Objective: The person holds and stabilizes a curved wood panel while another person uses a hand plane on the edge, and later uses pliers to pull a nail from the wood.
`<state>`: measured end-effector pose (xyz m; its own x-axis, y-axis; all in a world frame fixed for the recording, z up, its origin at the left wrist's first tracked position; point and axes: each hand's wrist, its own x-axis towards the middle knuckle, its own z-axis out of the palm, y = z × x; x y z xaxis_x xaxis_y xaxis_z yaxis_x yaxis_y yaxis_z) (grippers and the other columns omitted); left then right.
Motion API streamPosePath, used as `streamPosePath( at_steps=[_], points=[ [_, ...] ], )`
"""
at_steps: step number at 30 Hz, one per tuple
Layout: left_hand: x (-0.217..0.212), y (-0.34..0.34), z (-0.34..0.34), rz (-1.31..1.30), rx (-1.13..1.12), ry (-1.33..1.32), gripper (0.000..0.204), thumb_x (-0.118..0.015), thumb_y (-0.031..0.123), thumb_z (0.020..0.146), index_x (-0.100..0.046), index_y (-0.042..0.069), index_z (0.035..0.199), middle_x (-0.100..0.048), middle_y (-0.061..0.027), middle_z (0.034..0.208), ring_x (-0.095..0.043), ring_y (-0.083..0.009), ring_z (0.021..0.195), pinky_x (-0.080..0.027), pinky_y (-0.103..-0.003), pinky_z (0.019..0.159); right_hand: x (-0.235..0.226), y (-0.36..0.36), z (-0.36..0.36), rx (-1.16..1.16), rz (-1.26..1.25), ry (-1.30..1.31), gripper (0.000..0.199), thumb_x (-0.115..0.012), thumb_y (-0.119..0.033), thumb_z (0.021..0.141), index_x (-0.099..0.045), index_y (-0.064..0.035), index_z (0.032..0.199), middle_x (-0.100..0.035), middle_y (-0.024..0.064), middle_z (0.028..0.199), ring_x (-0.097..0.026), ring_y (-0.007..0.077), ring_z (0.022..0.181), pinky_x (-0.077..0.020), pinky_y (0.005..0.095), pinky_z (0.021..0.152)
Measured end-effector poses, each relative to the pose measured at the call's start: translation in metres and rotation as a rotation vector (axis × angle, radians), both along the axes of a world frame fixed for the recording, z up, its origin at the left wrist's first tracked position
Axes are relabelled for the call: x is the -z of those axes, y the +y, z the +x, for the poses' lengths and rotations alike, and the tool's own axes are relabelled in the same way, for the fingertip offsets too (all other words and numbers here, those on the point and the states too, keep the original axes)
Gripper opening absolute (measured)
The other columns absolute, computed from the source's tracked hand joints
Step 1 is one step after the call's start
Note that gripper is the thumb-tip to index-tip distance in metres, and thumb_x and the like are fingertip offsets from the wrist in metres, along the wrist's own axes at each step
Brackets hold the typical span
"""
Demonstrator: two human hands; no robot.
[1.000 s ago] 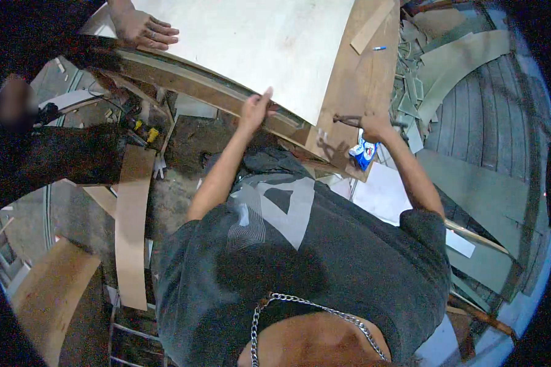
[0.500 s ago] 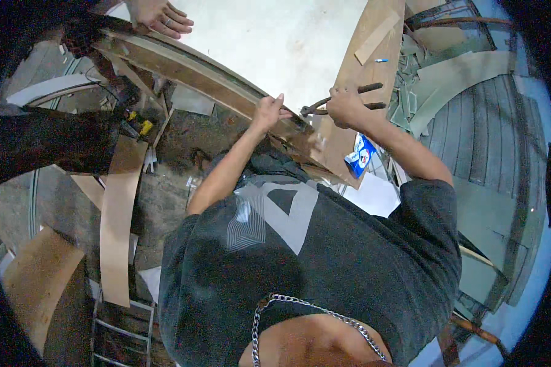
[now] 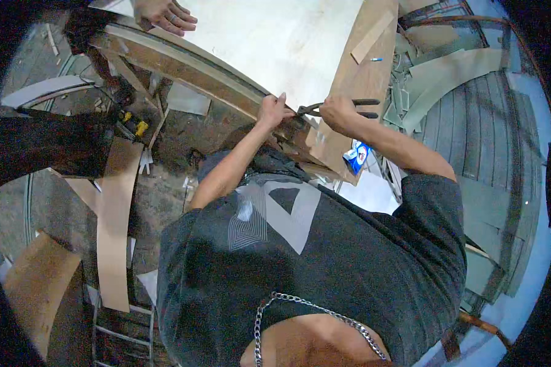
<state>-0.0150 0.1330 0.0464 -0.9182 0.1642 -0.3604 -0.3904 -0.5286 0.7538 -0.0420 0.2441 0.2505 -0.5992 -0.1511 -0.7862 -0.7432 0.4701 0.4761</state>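
My right hand (image 3: 338,114) is closed around a pair of dark pincers (image 3: 367,103), whose two handles stick out to the right. The pincers' jaws meet the near edge of the white-topped work table (image 3: 269,43), close to its right corner. Just left of the jaws, my left hand (image 3: 272,111) lies against that same edge, thumb raised and fingers pointing toward the pincers. No held thing shows in it. A dark strip (image 3: 190,61) runs along the edge.
At the upper left, another person's hand (image 3: 165,15) rests on the table. A wooden board (image 3: 361,79) borders its right side, with a blue packet (image 3: 356,158) near the corner. Glass scraps (image 3: 400,92) lie beyond. A yellow tool (image 3: 141,128) sits on the littered floor.
The pincers' handles have drawn closer together, and my right hand has shifted slightly left and down. My left hand stays nearly in place; the whole view has shifted a little.
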Motion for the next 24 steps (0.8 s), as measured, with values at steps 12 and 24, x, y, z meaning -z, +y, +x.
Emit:
streamPosePath(
  at_steps=[12,24],
  points=[
    [-0.031,-0.002,0.009,-0.036,-0.12,-0.02,0.043,-0.052,0.03,0.105,-0.049,-0.006,0.082,-0.068,-0.0241,0.082,-0.075,-0.033,0.075,-0.06,-0.035,0.056,0.079,0.087,0.112,0.497,-0.636,0.527,0.016,-0.057,-0.011,0.087,-0.068,-0.003,0.096,-0.063,0.0236,0.095,-0.065,0.0422,0.081,-0.0505,0.0547,0.068],
    [-0.026,0.004,0.022,-0.147,-0.077,-0.108,0.054,-0.073,0.04,0.093,-0.057,-0.012,0.097,-0.064,-0.009,0.078,-0.068,-0.0182,0.066,-0.053,-0.027,0.057,0.097,0.194,0.119,1.387,-0.86,0.327,0.044,-0.058,-0.008,0.081,-0.066,0.0016,0.124,-0.072,0.0214,0.107,-0.069,0.0339,0.097,-0.0522,0.0452,0.084]
  ],
)
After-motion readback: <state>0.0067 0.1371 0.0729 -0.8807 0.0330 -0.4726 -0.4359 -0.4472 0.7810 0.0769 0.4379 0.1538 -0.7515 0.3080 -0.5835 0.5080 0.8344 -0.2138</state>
